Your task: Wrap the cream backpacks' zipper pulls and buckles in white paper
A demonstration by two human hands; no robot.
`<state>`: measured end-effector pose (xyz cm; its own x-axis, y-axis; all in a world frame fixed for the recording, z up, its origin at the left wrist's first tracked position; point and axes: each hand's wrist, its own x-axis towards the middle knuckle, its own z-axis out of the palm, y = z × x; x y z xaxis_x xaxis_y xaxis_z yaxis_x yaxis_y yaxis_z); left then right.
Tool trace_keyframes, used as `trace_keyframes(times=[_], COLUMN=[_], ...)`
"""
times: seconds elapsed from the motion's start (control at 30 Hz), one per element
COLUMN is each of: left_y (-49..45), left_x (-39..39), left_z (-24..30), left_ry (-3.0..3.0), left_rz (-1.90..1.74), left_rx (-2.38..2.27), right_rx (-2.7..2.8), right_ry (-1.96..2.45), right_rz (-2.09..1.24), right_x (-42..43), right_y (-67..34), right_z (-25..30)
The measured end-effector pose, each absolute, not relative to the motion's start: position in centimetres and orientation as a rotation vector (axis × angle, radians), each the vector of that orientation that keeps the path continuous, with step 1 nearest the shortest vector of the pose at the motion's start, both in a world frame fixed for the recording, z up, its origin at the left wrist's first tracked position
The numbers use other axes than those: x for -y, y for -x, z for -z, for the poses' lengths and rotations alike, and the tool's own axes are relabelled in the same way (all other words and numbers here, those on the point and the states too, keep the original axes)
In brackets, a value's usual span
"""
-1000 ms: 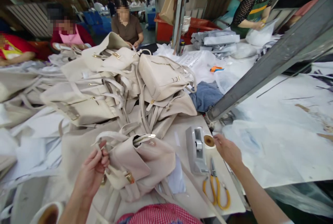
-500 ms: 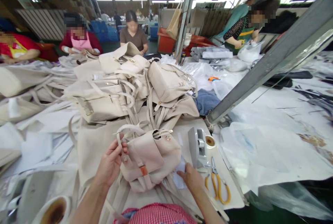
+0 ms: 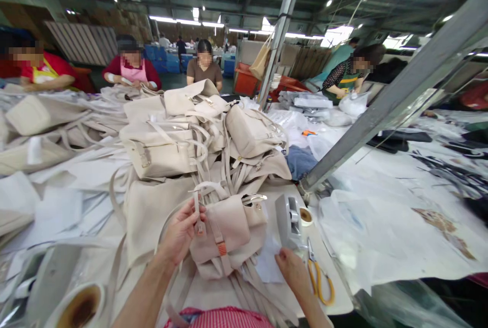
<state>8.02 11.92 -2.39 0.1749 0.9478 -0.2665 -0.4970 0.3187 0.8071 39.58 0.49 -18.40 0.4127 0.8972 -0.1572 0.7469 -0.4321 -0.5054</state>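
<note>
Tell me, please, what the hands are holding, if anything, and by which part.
The left hand holds the beige bag by a strap; whether the right hand grips the white sheet cannot be told.

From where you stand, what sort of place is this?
Probably a bag factory or workshop: many similar beige bags lie heaped together, a tape dispenser and yellow-handled scissors sit close by, and several people in aprons are busy across the room.
</note>
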Motion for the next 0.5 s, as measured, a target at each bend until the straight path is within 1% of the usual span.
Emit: trace_keyframes(times=[0.1,0.13,0.33,0.43,0.5], left_y=[-8.0,-8.0,-8.1,-8.7,-9.3], left_x=[-11.6,-11.5,-10.8,-10.7,-10.6], left_z=[2.1,2.0,2.3,2.7,2.8], left_ry=[-0.675,-0.691,-0.737,-0.753,-0.762], left_rz=[-1.077,-1.058,-0.988,-0.941,-0.942], left_rx=[-0.886,-0.900,-1.042,-1.085,-1.074], right_rx=[1.374,1.323,0.598,0.551,0.613], right_ry=[2.235,2.177,1.428,1.266,1.232], right_rz=[-0.586,-0.640,-1.266,-1.541,-1.658], right_x=[0.4,0.9,3.1,2.6,1.3], right_y=[-40.3,-40.5,-38.6,-36.0,-34.0], right_z=[17.3,16.8,11.3,7.9,6.4])
